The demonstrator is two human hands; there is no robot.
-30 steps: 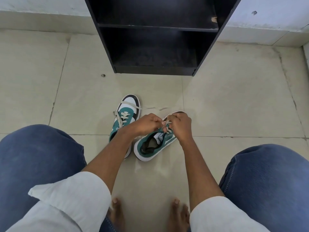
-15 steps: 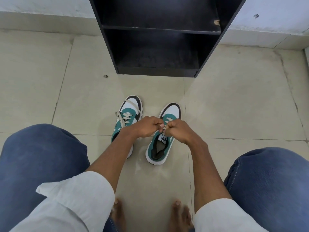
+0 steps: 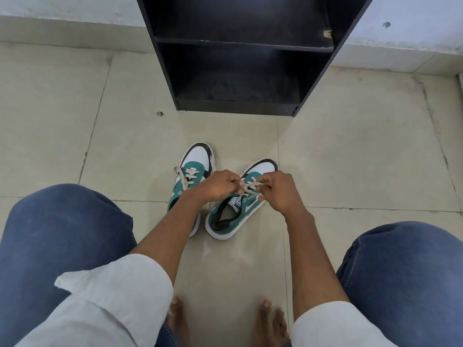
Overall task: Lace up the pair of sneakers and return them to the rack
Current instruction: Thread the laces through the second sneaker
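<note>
Pinching one cream lace [image 3: 251, 188], left hand [image 3: 220, 184] and right hand [image 3: 280, 190] grip over the right sneaker [image 3: 234, 214]; two sneakers, left sneaker [image 3: 194, 169] beside; one black rack [image 3: 240, 53].

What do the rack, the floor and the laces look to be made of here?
Rack: probably laminated board, matt black; a chip on a shelf edge shows a pale core. Floor: likely ceramic or stone tiles, beige, with grout lines and a dull sheen. Laces: flat woven fabric, cream, limp between both hands.
</note>
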